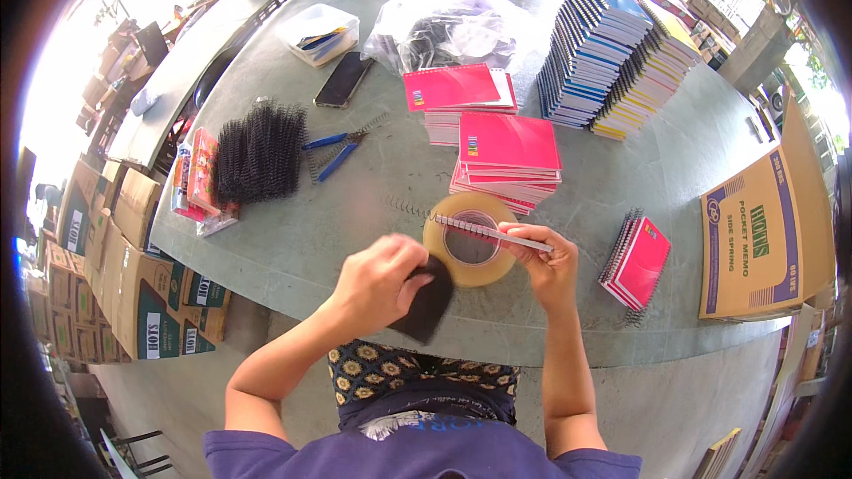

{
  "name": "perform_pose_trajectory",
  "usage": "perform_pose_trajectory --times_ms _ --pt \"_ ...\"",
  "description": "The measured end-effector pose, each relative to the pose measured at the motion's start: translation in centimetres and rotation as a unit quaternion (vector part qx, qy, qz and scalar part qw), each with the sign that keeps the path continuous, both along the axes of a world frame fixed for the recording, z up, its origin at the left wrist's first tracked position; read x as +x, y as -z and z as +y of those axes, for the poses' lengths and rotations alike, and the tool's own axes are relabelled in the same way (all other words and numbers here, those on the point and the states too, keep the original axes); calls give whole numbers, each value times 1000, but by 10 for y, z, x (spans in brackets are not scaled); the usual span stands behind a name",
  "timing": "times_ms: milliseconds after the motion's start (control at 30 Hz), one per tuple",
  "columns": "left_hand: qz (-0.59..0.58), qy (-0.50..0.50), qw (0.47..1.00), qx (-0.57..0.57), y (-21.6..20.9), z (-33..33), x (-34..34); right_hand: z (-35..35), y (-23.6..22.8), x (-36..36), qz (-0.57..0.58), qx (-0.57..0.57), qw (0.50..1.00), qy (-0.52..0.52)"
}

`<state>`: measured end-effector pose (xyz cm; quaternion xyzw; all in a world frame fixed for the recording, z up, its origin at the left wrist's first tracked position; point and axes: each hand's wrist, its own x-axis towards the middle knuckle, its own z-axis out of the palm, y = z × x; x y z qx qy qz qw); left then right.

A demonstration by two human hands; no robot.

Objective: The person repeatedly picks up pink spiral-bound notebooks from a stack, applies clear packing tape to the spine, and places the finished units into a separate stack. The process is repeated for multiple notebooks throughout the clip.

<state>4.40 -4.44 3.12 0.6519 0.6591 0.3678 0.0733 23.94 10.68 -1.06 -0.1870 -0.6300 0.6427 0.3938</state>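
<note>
Your right hand [552, 264] pinches the thin notebook [482, 231] over the tape roll [470, 278], your left hand [380, 275] blurs too much to tell its grip, and the notebook, probably light and bendable, is best held away from its springy-looking coil [408, 206].
</note>
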Motion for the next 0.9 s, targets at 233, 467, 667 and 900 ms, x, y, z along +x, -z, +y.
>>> perform_pose_trajectory --times_ms 233,467,667,900 --pt "163 -49 977 127 6 -4 1 1 7 -11 1 -18 999 -40" --pt "136 68 986 73 0 29 -15 -4 8 -6 -64 0 997 -51" --pt "148 57 985 68 2 35 -9 0 5 -5 -56 11 997 -44" --pt "183 -11 977 110 -13 38 -3 -2 3 -6 -47 13 997 -60"
